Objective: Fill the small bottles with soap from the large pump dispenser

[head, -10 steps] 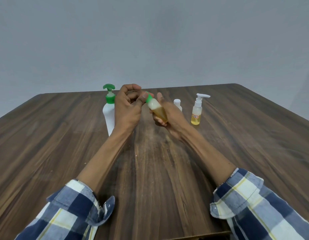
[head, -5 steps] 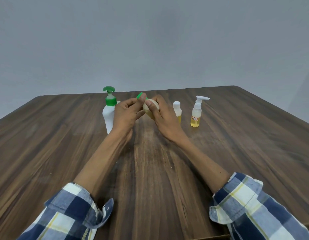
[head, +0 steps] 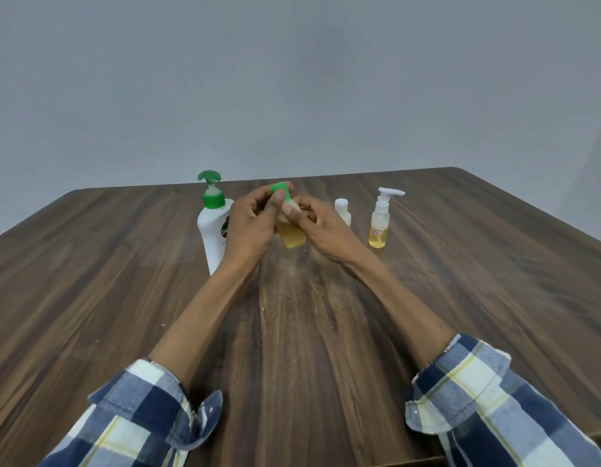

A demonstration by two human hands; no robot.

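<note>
So the small bottle (head: 292,235) with yellowish soap in it is held up above the bench (head: 124,298), toward the far edge. Right hand (head: 321,224) grips the body, left hand (head: 253,224) pinches the green cap (head: 281,192). Looks like cap work; I'd keep the bottle upright and turn only the cap so nothing spills. Can't tell if the cap is threaded on or loose, since fingers cover the neck. The big pump dispenser (head: 213,227) just left is partly blocked by the left hand, label mostly unreadable. A white-capped bottle (head: 342,210) hides behind the right hand, so its fill level is anyone's guess.
</note>
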